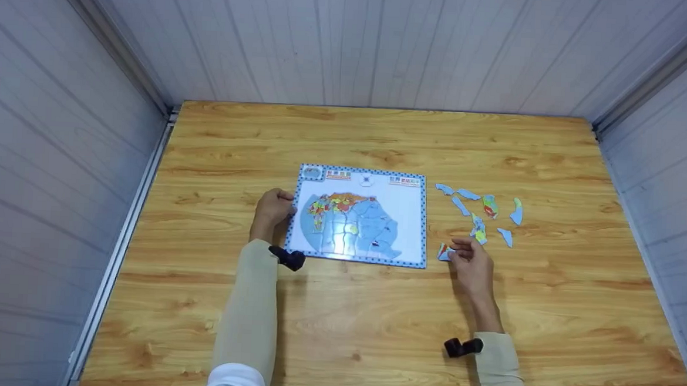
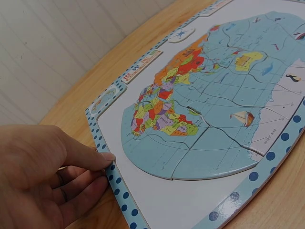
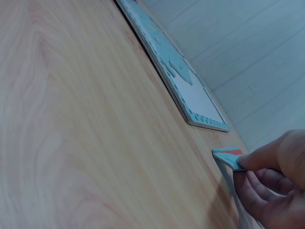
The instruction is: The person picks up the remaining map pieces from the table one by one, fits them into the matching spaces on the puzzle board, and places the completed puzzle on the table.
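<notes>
A world-map jigsaw board with a dotted blue border lies on the table, its map partly filled with pieces. At its left edge is my left hand; in the left wrist view the thumb lies on the border with the other fingers curled at the edge, gripping it. My right hand, right of the board, pinches a blue and red puzzle piece between thumb and fingers. That piece is tilted just above the tabletop, near the board's lower right corner. Part of it is hidden by the fingertips.
Several loose puzzle pieces lie scattered to the right of the board, beyond my right hand. The wooden table is bounded by pale panel walls at the back and both sides.
</notes>
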### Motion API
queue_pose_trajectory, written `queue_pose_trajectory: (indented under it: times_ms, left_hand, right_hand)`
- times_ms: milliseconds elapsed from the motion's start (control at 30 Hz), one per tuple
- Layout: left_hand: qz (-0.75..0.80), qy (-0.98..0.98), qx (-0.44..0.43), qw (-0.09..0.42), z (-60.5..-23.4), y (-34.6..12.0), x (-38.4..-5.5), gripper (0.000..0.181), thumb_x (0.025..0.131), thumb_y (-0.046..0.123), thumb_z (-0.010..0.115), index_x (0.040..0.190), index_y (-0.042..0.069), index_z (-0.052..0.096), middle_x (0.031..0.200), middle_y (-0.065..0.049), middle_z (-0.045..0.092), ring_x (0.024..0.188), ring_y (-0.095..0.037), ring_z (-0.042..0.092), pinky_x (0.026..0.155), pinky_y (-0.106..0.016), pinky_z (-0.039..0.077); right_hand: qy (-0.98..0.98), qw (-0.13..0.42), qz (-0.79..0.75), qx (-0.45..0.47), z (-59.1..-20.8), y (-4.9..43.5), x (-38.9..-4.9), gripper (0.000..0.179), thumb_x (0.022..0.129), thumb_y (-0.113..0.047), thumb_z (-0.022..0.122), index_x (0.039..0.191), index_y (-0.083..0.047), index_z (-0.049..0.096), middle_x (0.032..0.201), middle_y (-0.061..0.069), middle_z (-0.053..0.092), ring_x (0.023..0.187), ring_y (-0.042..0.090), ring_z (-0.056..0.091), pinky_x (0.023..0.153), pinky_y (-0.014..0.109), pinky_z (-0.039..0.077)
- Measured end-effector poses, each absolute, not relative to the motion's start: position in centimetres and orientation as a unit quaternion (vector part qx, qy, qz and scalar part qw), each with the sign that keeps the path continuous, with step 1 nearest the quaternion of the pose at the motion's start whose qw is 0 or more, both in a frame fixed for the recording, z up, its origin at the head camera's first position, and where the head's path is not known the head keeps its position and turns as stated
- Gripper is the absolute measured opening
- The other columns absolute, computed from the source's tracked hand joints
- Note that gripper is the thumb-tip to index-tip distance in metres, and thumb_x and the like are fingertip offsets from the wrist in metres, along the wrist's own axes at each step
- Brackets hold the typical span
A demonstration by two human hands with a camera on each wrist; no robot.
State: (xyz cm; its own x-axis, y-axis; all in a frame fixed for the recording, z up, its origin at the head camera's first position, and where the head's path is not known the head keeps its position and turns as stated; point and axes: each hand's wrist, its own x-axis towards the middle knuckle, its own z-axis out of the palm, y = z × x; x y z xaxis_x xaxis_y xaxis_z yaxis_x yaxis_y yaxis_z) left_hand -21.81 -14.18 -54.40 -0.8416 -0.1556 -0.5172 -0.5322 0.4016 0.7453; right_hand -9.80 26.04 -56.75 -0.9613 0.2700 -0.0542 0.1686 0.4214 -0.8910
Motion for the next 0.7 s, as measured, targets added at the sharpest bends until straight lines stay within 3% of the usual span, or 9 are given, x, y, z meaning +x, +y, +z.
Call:
queue_pose_trajectory:
  times_ms: [400,700]
  left_hand:
    - [0.503,0.817,-0.208,0.190,-54.25,-14.28,-21.64,0.027,0.091,0.005,0.055,0.118,0.004,0.056,0.119,-0.015,0.057,0.107,-0.027,0.052,0.095,-0.039,0.043]
    - [0.509,0.811,-0.217,0.190,-54.28,-14.19,-21.73,0.026,0.091,0.004,0.055,0.116,0.004,0.056,0.116,-0.015,0.057,0.106,-0.027,0.053,0.093,-0.039,0.044]
  right_hand:
    - [-0.829,0.034,0.541,-0.138,-56.39,26.22,-9.95,0.025,0.088,0.001,0.062,0.113,0.001,0.061,0.108,0.018,0.063,0.089,0.010,0.057,0.076,0.012,0.045]
    - [-0.825,0.028,0.545,-0.145,-55.93,25.97,-10.42,0.024,0.090,-0.003,0.062,0.114,0.001,0.060,0.108,0.019,0.061,0.095,0.019,0.058,0.078,0.013,0.045]
